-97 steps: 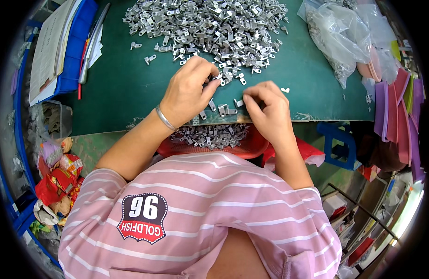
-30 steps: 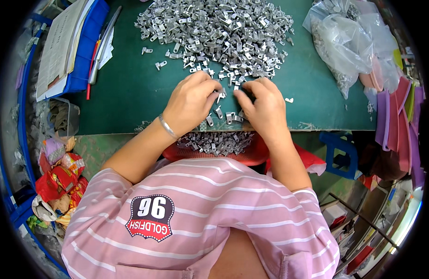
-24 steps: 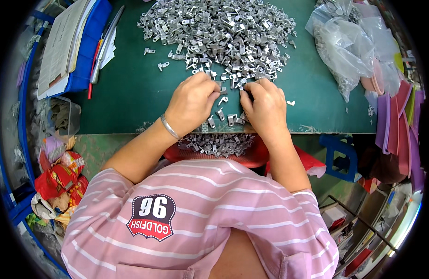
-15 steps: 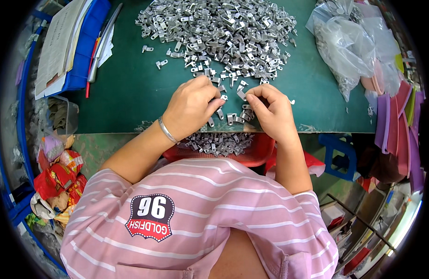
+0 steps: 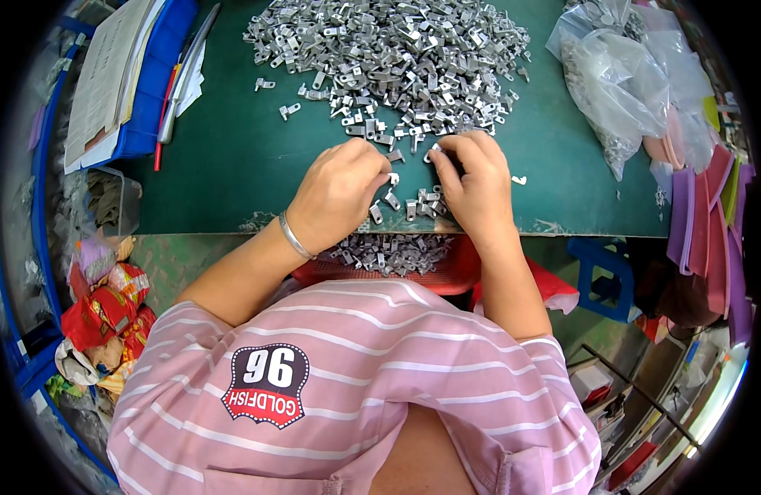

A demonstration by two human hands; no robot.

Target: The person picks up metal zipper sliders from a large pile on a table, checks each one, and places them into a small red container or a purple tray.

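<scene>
On the green table top, my left hand [image 5: 339, 188] is closed, with a small shiny metal bracket [image 5: 393, 178] pinched at its thumb and fingertips. My right hand [image 5: 477, 183], also closed, grips another metal bracket [image 5: 432, 153] between thumb and forefinger. Beyond both hands spreads a large heap of loose metal brackets [image 5: 393, 62]. Between my wrists, close to the near table edge, lies a small group of brackets [image 5: 426, 204]. A red basket [image 5: 446, 280] below the edge holds many more such pieces, and my shirt partly covers it.
At the left stand a blue tray [image 5: 153, 115] with papers and a clear plastic box [image 5: 126, 198]. Clear plastic bags [image 5: 615, 87] of metal parts lie at the right. Purple and pink strips [image 5: 710, 219] hang beside the table, near a blue stool [image 5: 603, 279].
My right hand has moved a little away from me and to the left, toward the heap, with a bracket at its fingertips. The left hand has barely shifted.
</scene>
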